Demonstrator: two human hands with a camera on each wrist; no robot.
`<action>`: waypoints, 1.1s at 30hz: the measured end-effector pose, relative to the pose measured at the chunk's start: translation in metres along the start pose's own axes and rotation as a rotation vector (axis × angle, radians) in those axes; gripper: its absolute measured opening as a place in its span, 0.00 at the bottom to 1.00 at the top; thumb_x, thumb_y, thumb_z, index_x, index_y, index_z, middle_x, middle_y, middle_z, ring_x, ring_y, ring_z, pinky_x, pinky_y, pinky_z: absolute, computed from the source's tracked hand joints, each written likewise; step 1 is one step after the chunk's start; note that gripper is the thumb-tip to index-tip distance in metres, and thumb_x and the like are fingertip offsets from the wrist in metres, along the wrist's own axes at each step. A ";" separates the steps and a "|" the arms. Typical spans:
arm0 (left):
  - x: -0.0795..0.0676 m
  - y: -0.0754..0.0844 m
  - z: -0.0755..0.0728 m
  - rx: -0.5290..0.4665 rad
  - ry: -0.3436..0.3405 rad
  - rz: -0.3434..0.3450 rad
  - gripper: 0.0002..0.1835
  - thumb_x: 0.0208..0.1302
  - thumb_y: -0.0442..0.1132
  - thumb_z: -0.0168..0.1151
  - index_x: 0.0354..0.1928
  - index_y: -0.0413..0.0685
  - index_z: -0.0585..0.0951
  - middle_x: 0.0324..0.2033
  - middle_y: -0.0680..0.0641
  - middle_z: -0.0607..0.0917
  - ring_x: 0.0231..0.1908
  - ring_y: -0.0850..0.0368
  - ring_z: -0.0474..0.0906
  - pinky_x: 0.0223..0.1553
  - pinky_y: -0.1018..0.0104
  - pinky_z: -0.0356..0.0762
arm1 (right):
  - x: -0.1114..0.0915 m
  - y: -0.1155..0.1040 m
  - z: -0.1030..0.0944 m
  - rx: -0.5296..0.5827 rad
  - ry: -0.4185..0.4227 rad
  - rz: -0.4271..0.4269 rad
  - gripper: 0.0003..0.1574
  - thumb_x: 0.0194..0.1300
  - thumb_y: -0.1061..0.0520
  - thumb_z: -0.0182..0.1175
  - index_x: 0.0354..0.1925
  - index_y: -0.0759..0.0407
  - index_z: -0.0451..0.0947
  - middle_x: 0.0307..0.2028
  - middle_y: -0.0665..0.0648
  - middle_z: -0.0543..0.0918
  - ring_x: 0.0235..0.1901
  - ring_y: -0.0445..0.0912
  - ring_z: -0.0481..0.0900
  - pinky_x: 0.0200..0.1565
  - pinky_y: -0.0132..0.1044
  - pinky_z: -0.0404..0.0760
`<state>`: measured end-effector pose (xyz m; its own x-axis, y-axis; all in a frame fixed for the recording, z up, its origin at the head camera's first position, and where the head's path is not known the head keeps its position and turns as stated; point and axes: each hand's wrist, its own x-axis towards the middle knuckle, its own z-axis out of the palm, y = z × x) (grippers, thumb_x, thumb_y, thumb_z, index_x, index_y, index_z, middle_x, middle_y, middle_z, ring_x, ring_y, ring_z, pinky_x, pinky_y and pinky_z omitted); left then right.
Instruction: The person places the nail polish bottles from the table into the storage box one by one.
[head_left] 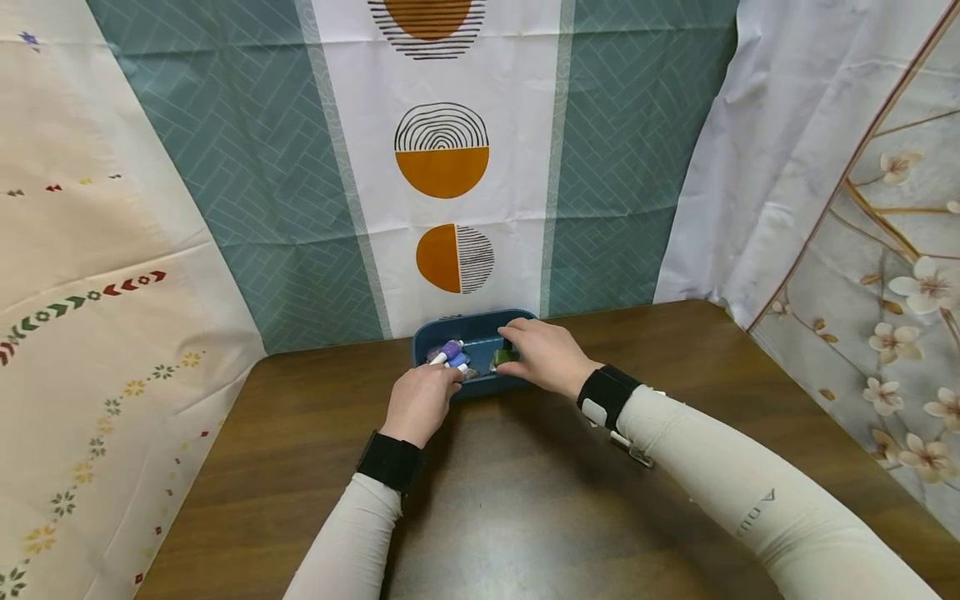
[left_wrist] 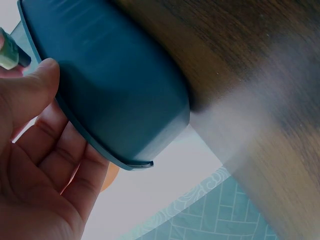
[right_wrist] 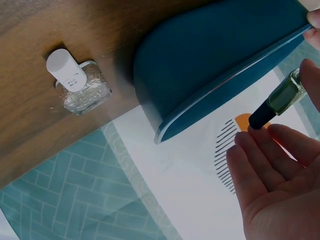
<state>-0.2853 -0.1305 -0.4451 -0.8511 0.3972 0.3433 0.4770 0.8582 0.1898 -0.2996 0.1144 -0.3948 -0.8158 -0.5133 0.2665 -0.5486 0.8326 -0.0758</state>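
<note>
Green bottle [right_wrist: 283, 98], pinched between thumb and fingers of my right hand [head_left: 551, 354], hangs over the right side of the blue bin [left_wrist: 125, 85]; my left hand [head_left: 422, 400] grips its near rim [left_wrist: 80, 125], and a steady bin should prevent knocks.

Left forearm [head_left: 343, 546]: extended forward and slanting slightly inward, in a pale sleeve [head_left: 363, 508], with a dark band [head_left: 390, 461] at the wrist. Left hand [head_left: 422, 398]: back upward in the head view, with bent fingers [left_wrist: 92, 172] and an opposed thumb [left_wrist: 35, 92] in a pinching grip. Right forearm [head_left: 742, 492]: reaching diagonally from lower right toward the midline, similarly sleeved and banded. Right hand [head_left: 551, 354]: lightly curved, likewise pinching, palm toward the right wrist view. Both hands: near each other, not touching; right slightly farther forward.
</note>
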 end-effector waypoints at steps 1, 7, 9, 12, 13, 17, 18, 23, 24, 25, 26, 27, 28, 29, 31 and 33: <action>0.000 0.000 0.000 0.000 -0.001 0.000 0.06 0.71 0.38 0.77 0.47 0.49 0.95 0.41 0.47 0.94 0.38 0.48 0.89 0.47 0.51 0.89 | 0.001 0.000 0.000 0.002 -0.002 0.004 0.43 0.71 0.40 0.77 0.71 0.65 0.80 0.66 0.63 0.85 0.62 0.56 0.85 0.63 0.52 0.85; 0.000 -0.002 0.002 -0.001 -0.003 -0.004 0.07 0.71 0.38 0.78 0.47 0.50 0.95 0.42 0.47 0.94 0.39 0.48 0.90 0.48 0.50 0.90 | 0.013 -0.002 0.005 0.004 -0.017 0.029 0.43 0.71 0.40 0.77 0.72 0.65 0.80 0.66 0.63 0.85 0.62 0.56 0.86 0.64 0.51 0.85; -0.001 -0.003 0.002 -0.003 -0.006 -0.006 0.07 0.71 0.38 0.78 0.48 0.50 0.95 0.42 0.47 0.94 0.40 0.48 0.90 0.48 0.50 0.90 | 0.017 -0.003 0.006 0.001 -0.029 0.037 0.44 0.71 0.40 0.77 0.72 0.65 0.80 0.66 0.63 0.85 0.62 0.56 0.85 0.64 0.51 0.84; -0.001 -0.003 0.003 -0.001 -0.006 -0.007 0.07 0.70 0.38 0.78 0.48 0.50 0.95 0.43 0.47 0.94 0.40 0.48 0.90 0.49 0.50 0.90 | 0.022 -0.004 0.010 -0.001 -0.056 0.055 0.43 0.72 0.40 0.76 0.72 0.65 0.79 0.66 0.63 0.84 0.63 0.56 0.84 0.66 0.51 0.83; -0.001 -0.004 0.003 0.001 -0.003 -0.005 0.07 0.70 0.38 0.78 0.48 0.50 0.95 0.43 0.47 0.94 0.40 0.48 0.90 0.49 0.50 0.90 | 0.024 -0.004 0.011 -0.003 -0.064 0.061 0.43 0.73 0.40 0.76 0.73 0.65 0.79 0.66 0.63 0.84 0.64 0.56 0.84 0.66 0.51 0.83; 0.000 -0.004 0.003 0.006 0.006 0.002 0.07 0.69 0.38 0.79 0.47 0.50 0.95 0.42 0.47 0.94 0.40 0.48 0.90 0.49 0.50 0.90 | 0.030 -0.003 0.016 -0.010 -0.074 0.080 0.42 0.73 0.41 0.76 0.72 0.65 0.80 0.65 0.63 0.85 0.63 0.56 0.84 0.65 0.51 0.83; 0.000 -0.004 0.003 0.006 0.007 0.003 0.07 0.70 0.38 0.79 0.47 0.50 0.95 0.42 0.47 0.94 0.40 0.48 0.90 0.49 0.50 0.90 | 0.032 -0.003 0.018 -0.009 -0.076 0.086 0.42 0.73 0.41 0.76 0.72 0.65 0.80 0.65 0.63 0.85 0.63 0.56 0.84 0.65 0.51 0.83; 0.001 -0.003 0.002 0.012 0.004 0.007 0.07 0.69 0.38 0.79 0.47 0.51 0.95 0.42 0.47 0.94 0.40 0.48 0.90 0.48 0.50 0.90 | 0.039 -0.001 0.024 -0.021 -0.088 0.113 0.42 0.73 0.40 0.76 0.72 0.65 0.80 0.65 0.63 0.85 0.63 0.56 0.85 0.65 0.52 0.84; 0.001 -0.004 0.001 0.012 0.003 0.008 0.07 0.70 0.38 0.79 0.47 0.50 0.95 0.42 0.47 0.94 0.40 0.48 0.90 0.47 0.51 0.90 | 0.040 0.000 0.026 -0.028 -0.090 0.117 0.42 0.73 0.40 0.76 0.71 0.65 0.80 0.64 0.63 0.86 0.62 0.56 0.85 0.64 0.52 0.84; 0.001 -0.004 0.001 0.013 0.004 0.008 0.07 0.69 0.38 0.79 0.47 0.51 0.95 0.42 0.47 0.94 0.40 0.48 0.90 0.47 0.50 0.90 | 0.041 0.000 0.027 -0.037 -0.090 0.119 0.42 0.73 0.40 0.76 0.71 0.64 0.81 0.63 0.63 0.86 0.62 0.56 0.85 0.63 0.52 0.85; 0.002 -0.004 0.001 0.014 0.005 0.010 0.06 0.69 0.38 0.79 0.47 0.51 0.95 0.42 0.47 0.94 0.39 0.48 0.90 0.47 0.50 0.90 | 0.042 0.001 0.029 -0.042 -0.092 0.123 0.41 0.73 0.39 0.76 0.71 0.64 0.81 0.63 0.63 0.86 0.61 0.56 0.86 0.63 0.52 0.85; 0.002 -0.004 0.001 0.015 0.008 0.012 0.06 0.69 0.38 0.79 0.46 0.51 0.95 0.42 0.47 0.94 0.39 0.48 0.90 0.47 0.50 0.90 | 0.043 0.001 0.030 -0.045 -0.094 0.128 0.41 0.73 0.39 0.76 0.70 0.64 0.81 0.62 0.63 0.87 0.60 0.56 0.86 0.62 0.52 0.85; 0.002 -0.004 0.001 0.013 0.008 0.012 0.06 0.70 0.38 0.79 0.47 0.51 0.95 0.42 0.47 0.94 0.40 0.48 0.90 0.47 0.50 0.90 | 0.044 0.002 0.031 -0.047 -0.095 0.132 0.41 0.73 0.39 0.76 0.70 0.64 0.82 0.62 0.63 0.87 0.60 0.56 0.86 0.62 0.52 0.86; 0.002 -0.004 0.001 0.012 0.009 0.013 0.06 0.70 0.38 0.79 0.47 0.51 0.95 0.42 0.47 0.94 0.40 0.48 0.90 0.47 0.50 0.90 | 0.044 0.002 0.033 -0.048 -0.098 0.137 0.41 0.73 0.39 0.75 0.70 0.65 0.82 0.61 0.63 0.87 0.59 0.56 0.86 0.61 0.52 0.86; 0.002 -0.005 0.001 0.010 0.009 0.015 0.06 0.70 0.38 0.79 0.47 0.50 0.95 0.42 0.47 0.94 0.39 0.48 0.90 0.47 0.50 0.90 | 0.046 0.003 0.035 -0.044 -0.105 0.148 0.40 0.73 0.39 0.75 0.69 0.65 0.82 0.60 0.63 0.87 0.58 0.56 0.87 0.60 0.53 0.86; 0.002 -0.005 0.001 0.006 0.004 0.015 0.07 0.70 0.38 0.79 0.47 0.50 0.95 0.42 0.47 0.94 0.40 0.48 0.90 0.48 0.50 0.90 | 0.047 0.004 0.038 -0.041 -0.118 0.160 0.40 0.73 0.39 0.75 0.69 0.65 0.83 0.60 0.63 0.87 0.57 0.56 0.87 0.59 0.53 0.87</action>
<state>-0.2898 -0.1336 -0.4457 -0.8430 0.4083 0.3501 0.4882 0.8540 0.1796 -0.3475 0.0855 -0.4193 -0.9090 -0.3926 0.1399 -0.4044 0.9121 -0.0680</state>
